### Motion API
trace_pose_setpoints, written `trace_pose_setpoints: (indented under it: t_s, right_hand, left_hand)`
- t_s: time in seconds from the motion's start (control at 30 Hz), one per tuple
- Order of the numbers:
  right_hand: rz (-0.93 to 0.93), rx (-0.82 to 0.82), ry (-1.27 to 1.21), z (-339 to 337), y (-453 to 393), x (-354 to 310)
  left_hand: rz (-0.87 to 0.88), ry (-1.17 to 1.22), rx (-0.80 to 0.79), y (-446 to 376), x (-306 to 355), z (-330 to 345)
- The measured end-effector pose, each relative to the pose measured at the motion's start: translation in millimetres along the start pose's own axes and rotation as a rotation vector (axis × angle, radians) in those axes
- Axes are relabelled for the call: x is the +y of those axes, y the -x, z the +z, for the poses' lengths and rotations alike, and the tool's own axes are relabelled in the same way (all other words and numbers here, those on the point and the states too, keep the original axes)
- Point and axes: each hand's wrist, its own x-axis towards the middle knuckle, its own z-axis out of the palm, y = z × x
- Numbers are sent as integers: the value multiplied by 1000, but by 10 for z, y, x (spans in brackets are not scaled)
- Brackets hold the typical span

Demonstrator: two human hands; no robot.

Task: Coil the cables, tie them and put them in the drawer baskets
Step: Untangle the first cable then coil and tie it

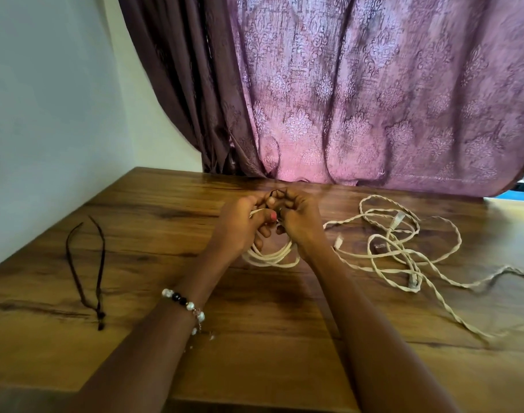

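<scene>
A coiled white cable (269,257) hangs from both hands over the middle of the wooden table (135,234). My left hand (239,225) grips the top of the coil. My right hand (299,219) is closed beside it, fingertips pinching a thin dark tie (277,192) that loops over the coil's top. Part of the coil is hidden behind my fingers. A tangle of loose white cables (403,251) with clear plugs lies on the table to the right.
Two dark ties (87,263) lie on the left of the table. A purple patterned curtain (374,99) hangs behind the table's far edge, and a pale wall stands on the left. No drawer or basket shows.
</scene>
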Motion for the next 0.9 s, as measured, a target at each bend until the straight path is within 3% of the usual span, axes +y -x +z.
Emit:
trace_pose_setpoints:
  t_s: [0.2,0.4,0.53,0.77,0.83,0.9]
  right_hand:
    - [-164,83,141,12,-63,90]
    - [-154,247,95,-110,-115,61]
    - [-168,269,42,-140,-133,71]
    - [-241,218,74,-109,-130,168]
    - [-248,208,84,-129,-137,185]
    - [-247,173,77,-130,-138,162]
  left_hand:
    - [-172,414,102,-2,-51,3]
    - [-313,672,-26,57,-26,83]
    - [-213,564,35,28,-74,191]
    - [-245,587,92,52,-92,142]
    - [-112,345,86,50,-112,103]
    - [72,-43,47,53,-113,66]
